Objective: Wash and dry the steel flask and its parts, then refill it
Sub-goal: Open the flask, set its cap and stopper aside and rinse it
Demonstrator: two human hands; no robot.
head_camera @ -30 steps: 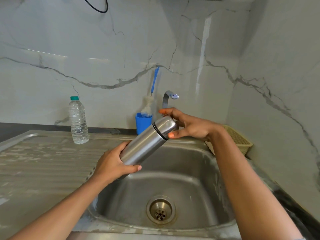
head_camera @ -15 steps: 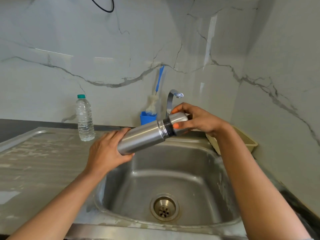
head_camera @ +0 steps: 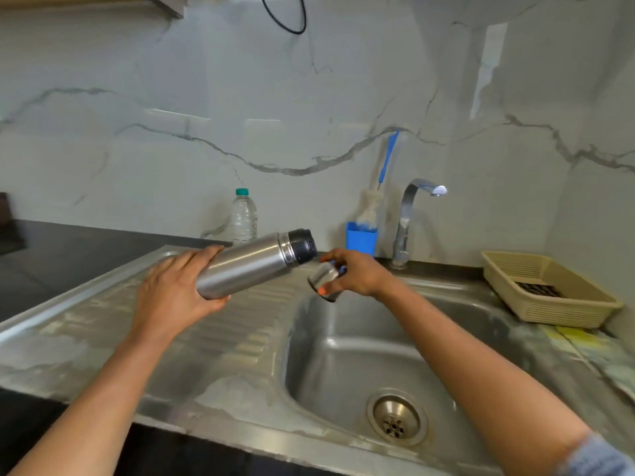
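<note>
Two hands are in play over the steel sink [head_camera: 360, 338], and between them one flask [head_camera: 247, 266], one black stopper [head_camera: 302, 245] and one steel cap [head_camera: 324, 280]. The left grip [head_camera: 171, 293] wraps round the flask's lower end with its fingers curled under the base. It holds the flask tilted above the ribbed drainboard [head_camera: 103, 321], neck raised toward the right. The stopper sits in that neck, bare, with the cap off it.

The right grip [head_camera: 354, 273] has the cap pinched between thumb and fingers. The cap is just beside the stopper and a little lower — close, but apart, with a small gap showing. It hangs over the basin's left rim, and its open end seems to face down and left, though blur makes that hard to call.

Round the back, one of each:
- One clear water bottle [head_camera: 244, 218] with a teal top stands behind the flask at the wall.
- One blue holder [head_camera: 360, 237] stands near it.
- One blue-handled brush [head_camera: 386, 163] stands in the holder and leans on the marble.
- One tap [head_camera: 405, 214] stands just beside the holder, its spout reaching over the basin.

One drain [head_camera: 397, 417] lies at the basin floor, well below both hands. Off to the right stands one beige basket [head_camera: 549, 310] — something dark lies inside it. A dark bench [head_camera: 86, 245] runs away on the left.
</note>
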